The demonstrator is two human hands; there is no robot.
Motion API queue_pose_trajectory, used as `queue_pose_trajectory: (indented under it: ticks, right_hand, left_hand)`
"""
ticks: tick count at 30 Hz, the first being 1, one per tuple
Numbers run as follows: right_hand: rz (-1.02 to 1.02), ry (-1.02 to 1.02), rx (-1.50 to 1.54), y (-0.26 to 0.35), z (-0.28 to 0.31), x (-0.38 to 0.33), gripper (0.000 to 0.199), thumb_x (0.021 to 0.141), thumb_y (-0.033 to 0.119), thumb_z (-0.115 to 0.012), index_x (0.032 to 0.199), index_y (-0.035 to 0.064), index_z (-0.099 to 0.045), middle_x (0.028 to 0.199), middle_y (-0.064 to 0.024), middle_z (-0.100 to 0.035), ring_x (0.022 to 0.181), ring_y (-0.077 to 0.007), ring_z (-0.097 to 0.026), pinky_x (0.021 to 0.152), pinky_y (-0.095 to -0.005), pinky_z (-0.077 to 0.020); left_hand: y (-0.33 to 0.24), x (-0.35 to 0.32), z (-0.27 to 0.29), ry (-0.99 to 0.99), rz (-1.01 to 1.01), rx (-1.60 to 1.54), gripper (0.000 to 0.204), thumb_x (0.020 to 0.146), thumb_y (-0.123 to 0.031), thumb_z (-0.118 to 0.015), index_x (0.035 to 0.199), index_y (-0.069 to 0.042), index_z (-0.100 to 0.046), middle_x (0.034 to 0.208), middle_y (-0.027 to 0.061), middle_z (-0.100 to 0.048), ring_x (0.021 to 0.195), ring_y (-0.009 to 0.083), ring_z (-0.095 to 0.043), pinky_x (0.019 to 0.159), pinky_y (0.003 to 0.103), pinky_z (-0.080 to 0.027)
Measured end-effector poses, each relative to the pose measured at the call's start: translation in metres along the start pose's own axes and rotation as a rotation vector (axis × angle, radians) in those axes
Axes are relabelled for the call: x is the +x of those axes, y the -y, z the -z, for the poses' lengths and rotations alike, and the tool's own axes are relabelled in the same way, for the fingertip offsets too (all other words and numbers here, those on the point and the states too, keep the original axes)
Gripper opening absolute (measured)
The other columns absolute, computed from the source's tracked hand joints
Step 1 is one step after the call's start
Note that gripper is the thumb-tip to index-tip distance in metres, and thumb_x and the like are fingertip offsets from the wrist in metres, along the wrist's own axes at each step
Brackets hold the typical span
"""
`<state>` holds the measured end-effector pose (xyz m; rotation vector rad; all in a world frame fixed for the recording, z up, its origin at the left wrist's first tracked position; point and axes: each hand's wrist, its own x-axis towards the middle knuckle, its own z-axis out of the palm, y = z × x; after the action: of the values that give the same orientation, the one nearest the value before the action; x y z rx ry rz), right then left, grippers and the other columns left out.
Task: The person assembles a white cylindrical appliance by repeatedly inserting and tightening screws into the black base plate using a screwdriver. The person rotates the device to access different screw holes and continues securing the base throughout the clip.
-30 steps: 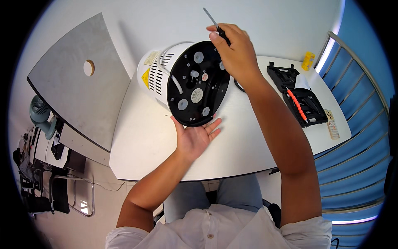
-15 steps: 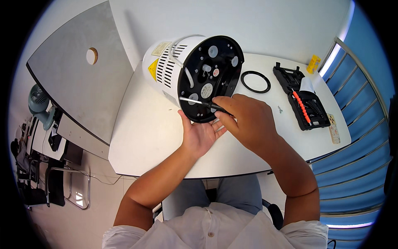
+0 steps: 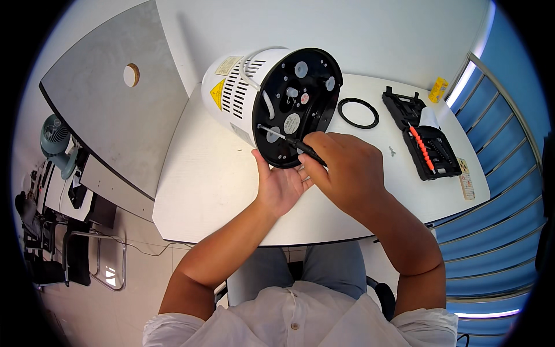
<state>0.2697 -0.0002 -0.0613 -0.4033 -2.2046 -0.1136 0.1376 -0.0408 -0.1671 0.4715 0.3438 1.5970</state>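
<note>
A white cylindrical appliance (image 3: 243,110) with slotted vents lies on its side, its round black base (image 3: 312,107) facing me. Suction-cup feet and a white cord show on that base. My left hand (image 3: 281,188), palm up, cups the lower rim from below, with the thumb at the left edge and the fingers partly behind my right hand. My right hand (image 3: 350,165) grips a screwdriver (image 3: 311,151) by its black handle. The metal shaft runs left across the base, and its tip is at a small spot near the left rim; whether a screw sits there is too small to tell.
Right of the appliance lie a black ring (image 3: 343,117) and a few small screws (image 3: 392,151). Beyond them are an open black tool case (image 3: 430,168) with an orange flexible shaft (image 3: 421,149), a remote control (image 3: 466,185) and a yellow holder (image 3: 438,89). A grey partition (image 3: 104,69) stands left.
The screwdriver tip has shifted slightly up and right, from by the rim's edge to a spot inside it. The appliance appears slightly farther right. Both hands keep their holds.
</note>
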Motion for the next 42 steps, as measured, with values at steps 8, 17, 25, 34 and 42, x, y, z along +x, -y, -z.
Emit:
queue_pose_trajectory:
  ticks: [8, 17, 25, 34, 42]
  right_hand:
    - [-0.021, 0.037, -0.018, 0.003, -0.005, 0.000, 0.019, 0.071, 0.018, -0.072, 0.085, 0.0126, -0.059, 0.065, -0.0003, -0.054, 0.057, -0.0183, -0.057, 0.046, -0.0308, -0.0431]
    - [0.160, -0.107, -0.187, 0.007, -0.002, 0.009, 0.022, 0.063, 0.014, -0.069, 0.083, 0.0111, -0.059, 0.079, -0.0045, -0.047, 0.068, -0.0184, -0.052, 0.050, -0.0287, -0.0424]
    - [0.143, 0.016, 0.012, 0.002, 0.003, 0.004, 0.025, 0.066, 0.009, -0.065, 0.088, 0.0059, -0.054, 0.080, -0.0070, -0.046, 0.069, -0.0203, -0.050, 0.056, -0.0295, -0.0437]
    - [0.395, -0.005, -0.293, -0.009, 0.008, 0.006, 0.027, 0.067, 0.013, -0.066, 0.093, 0.0072, -0.059, 0.079, -0.0015, -0.049, 0.068, -0.0149, -0.047, 0.054, -0.0275, -0.0350]
    - [0.429, 0.053, -0.267, -0.004, 0.005, 0.009, 0.035, 0.068, 0.011, -0.062, 0.102, 0.0012, -0.061, 0.080, -0.0038, -0.049, 0.067, -0.0180, -0.049, 0.057, -0.0313, -0.0352]
  left_hand:
    - [0.001, 0.002, 0.005, -0.007, 0.020, -0.007, 0.108, 0.070, -0.093, -0.022, 0.145, -0.016, -0.032, 0.138, 0.0083, -0.045, 0.125, 0.0229, -0.046, 0.105, 0.040, -0.035]
    - [0.000, 0.002, -0.002, -0.005, 0.008, 0.061, 0.109, 0.069, -0.093, -0.021, 0.147, -0.017, -0.029, 0.144, 0.0072, -0.040, 0.130, 0.0231, -0.041, 0.106, 0.042, -0.034]
    - [0.001, 0.003, -0.001, -0.033, -0.012, 0.034, 0.111, 0.069, -0.094, -0.019, 0.148, -0.017, -0.027, 0.145, 0.0065, -0.038, 0.130, 0.0237, -0.042, 0.107, 0.041, -0.034]
    - [0.000, 0.002, -0.002, -0.029, 0.018, 0.036, 0.110, 0.068, -0.094, -0.018, 0.148, -0.019, -0.027, 0.146, 0.0065, -0.038, 0.129, 0.0235, -0.044, 0.105, 0.042, -0.035]
    - [-0.001, 0.003, -0.002, 0.031, 0.016, 0.137, 0.111, 0.065, -0.094, -0.020, 0.148, -0.020, -0.026, 0.144, 0.0057, -0.037, 0.133, 0.0243, -0.039, 0.107, 0.045, -0.033]
